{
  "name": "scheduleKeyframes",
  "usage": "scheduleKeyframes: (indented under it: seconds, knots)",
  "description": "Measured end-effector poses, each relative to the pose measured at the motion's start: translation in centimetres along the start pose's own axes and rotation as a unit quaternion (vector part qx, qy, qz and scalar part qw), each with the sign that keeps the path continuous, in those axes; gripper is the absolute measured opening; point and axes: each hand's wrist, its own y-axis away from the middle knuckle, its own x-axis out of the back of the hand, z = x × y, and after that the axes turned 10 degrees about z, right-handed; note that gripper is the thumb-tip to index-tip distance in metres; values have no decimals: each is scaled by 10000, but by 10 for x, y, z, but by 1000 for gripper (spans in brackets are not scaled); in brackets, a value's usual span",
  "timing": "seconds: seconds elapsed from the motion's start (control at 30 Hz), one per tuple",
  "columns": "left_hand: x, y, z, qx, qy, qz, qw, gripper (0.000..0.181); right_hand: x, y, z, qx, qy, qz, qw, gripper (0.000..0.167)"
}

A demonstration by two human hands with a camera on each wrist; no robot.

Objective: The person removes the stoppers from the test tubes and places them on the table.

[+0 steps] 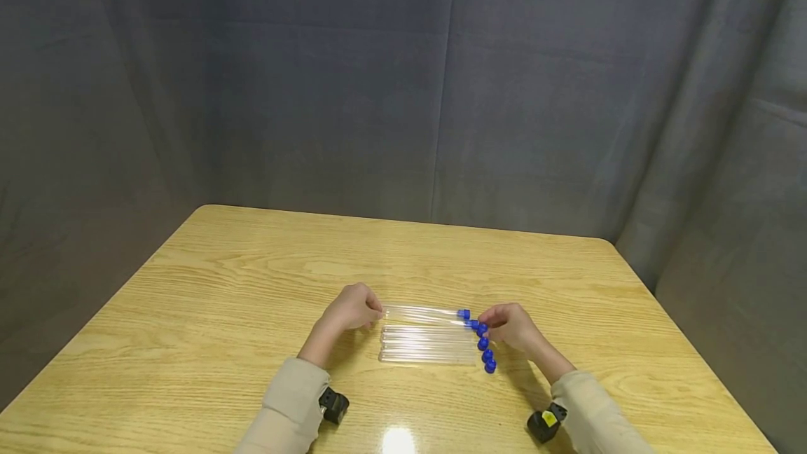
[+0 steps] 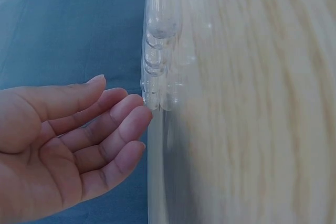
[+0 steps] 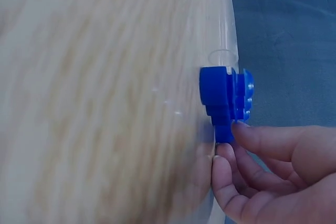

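My left hand (image 1: 355,307) is at the rounded closed ends of the clear tubes (image 1: 429,344), its fingers loosely bent. In the left wrist view the fingertips (image 2: 137,121) come up beside the tube ends (image 2: 160,51) without gripping them. Two tubes at the far side of the row carry blue caps (image 1: 464,314). My right hand (image 1: 513,328) is at the capped end, and its thumb and fingers pinch a blue cap (image 3: 224,132). Several loose blue caps (image 1: 487,355) stand in a line along the right ends of the uncapped tubes.
The wooden table (image 1: 252,265) extends around the tubes on every side. Dark grey curtains (image 1: 328,111) hang behind and beside it. A black wrist camera (image 1: 334,405) sits on the left sleeve and another camera (image 1: 546,423) on the right.
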Motion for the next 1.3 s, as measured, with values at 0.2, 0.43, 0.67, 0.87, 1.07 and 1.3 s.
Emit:
scheduleKeyframes:
  seconds: [0.2,0.43,0.67,0.87,1.07,1.3]
  knots:
    - [2,0,1,-28,9,22,10000,8,6,2,-4,243,-6,-361,9991,17]
    - [5,-6,7,-329,9,154,9993,11,18,0,-12,581,-8,-740,9956,19]
    - [1,-16,9,-430,88,131,9989,11,19,-4,-13,505,-145,-730,9959,20]
    - [-5,-20,6,-468,56,111,9988,10,17,-4,-13,386,-307,-724,9962,21]
    - [-8,-24,9,-527,-225,104,9983,8,17,-4,-14,370,-409,-760,9956,23]
    - [-11,-22,10,-521,-419,72,9977,7,16,-5,-11,287,-338,-679,9967,21]
